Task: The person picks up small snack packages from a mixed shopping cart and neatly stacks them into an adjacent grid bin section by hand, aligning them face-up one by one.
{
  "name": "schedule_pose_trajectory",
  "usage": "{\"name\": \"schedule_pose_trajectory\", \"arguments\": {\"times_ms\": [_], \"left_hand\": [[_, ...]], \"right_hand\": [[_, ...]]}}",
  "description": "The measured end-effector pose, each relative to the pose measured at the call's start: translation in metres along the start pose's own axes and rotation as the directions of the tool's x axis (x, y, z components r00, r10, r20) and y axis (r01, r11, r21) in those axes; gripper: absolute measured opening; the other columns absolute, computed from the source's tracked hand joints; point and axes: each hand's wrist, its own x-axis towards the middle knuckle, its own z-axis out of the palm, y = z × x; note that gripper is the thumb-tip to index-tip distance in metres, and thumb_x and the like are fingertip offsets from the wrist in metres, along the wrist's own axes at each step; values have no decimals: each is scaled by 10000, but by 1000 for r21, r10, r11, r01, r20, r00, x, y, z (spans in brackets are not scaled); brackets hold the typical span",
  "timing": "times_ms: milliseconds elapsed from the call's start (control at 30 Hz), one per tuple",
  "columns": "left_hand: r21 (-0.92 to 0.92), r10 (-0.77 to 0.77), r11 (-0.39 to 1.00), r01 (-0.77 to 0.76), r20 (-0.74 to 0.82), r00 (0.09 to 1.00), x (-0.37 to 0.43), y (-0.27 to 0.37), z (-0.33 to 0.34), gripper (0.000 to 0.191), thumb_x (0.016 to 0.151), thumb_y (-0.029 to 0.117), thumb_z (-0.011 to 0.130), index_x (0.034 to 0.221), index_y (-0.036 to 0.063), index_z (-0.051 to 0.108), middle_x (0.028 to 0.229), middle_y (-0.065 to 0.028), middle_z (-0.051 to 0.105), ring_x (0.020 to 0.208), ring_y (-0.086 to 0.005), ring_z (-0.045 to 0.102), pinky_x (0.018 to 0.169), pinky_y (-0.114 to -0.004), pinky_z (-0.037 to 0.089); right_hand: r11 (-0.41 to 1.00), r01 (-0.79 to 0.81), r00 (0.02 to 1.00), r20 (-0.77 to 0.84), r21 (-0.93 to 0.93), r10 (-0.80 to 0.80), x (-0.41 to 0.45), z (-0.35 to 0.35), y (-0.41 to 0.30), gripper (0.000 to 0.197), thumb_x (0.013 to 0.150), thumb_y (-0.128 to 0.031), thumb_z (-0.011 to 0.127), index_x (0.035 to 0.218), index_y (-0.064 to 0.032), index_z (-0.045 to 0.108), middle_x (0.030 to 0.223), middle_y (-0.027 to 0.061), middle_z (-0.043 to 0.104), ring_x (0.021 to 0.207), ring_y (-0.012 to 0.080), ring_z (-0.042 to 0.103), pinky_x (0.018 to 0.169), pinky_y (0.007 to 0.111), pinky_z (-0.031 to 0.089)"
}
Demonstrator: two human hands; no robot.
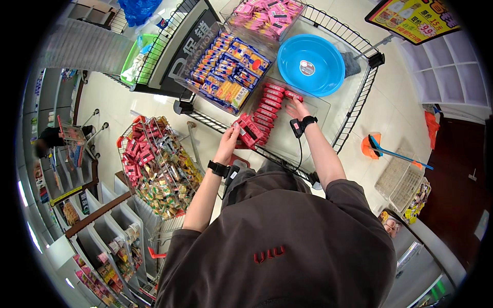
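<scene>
My left hand (228,143) grips several red snack packets (249,130) at the near end of a clear plastic bin (319,109). Inside that bin, a row of red packets (269,102) stands on edge, running away from me. At the far end of the row, my right hand (298,110) has its fingertips on a single red packet (294,95), which lies at an angle beside the row. Both wrists wear black straps with small devices, and a cable hangs from the right one.
A blue plastic basin (311,65) stands beyond the bin, inside the black wire rim (356,109) of the display stand. Blue-wrapped biscuits (227,73) and pink packets (269,15) fill other bins. To my left is a loaded shopping cart (158,165); farther off, a person (50,136) stands by another cart.
</scene>
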Motion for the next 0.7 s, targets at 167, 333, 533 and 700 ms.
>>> {"name": "schedule_pose_trajectory", "arguments": {"times_ms": [167, 333, 533, 700], "left_hand": [[8, 61, 998, -61, 13, 998, 2, -6, 0, 341, 992, 340, 480, 1058, 37, 621, 938, 39, 585, 847, -43, 484, 790, -221, 402], [-16, 26, 1000, -26, 16, 1000, 2, -7, 3, 346, 989, 351, 483, 1064, 40, 616, 912, 42, 582, 829, -44, 490, 771, -215, 404], [30, 48, 998, -49, 22, 999, 2, 2, 10, 360, 983, 376, 488, 1047, 42, 605, 886, 45, 555, 805, -47, 487, 760, -213, 404], [111, 28, 993, -37, 85, 996, 18, -4, 15, 386, 985, 398, 477, 1035, 34, 596, 965, 36, 559, 897, -59, 468, 834, -228, 372]], "right_hand": [[998, 55, 998, -38, 5, -55, -8, -1, 0, 697, 886, -344, 646, 1388, -27, 280, 1420, 138, 382, 1215, 341, 493, 967, 437, 470], [992, 119, 992, -54, 45, -117, -6, -4, 8, 641, 890, -306, 646, 1358, -19, 316, 1375, 131, 430, 1155, 333, 547, 944, 431, 480], [994, 105, 994, -27, -28, -106, -18, 5, 3, 622, 908, -327, 613, 1343, 9, 323, 1371, 163, 436, 1154, 319, 553, 968, 412, 459], [897, 111, 986, -66, -427, -153, -36, 13, -8, 620, 932, -416, 534, 1347, 22, 390, 1334, 164, 494, 1193, 272, 522, 981, 385, 427]]}}
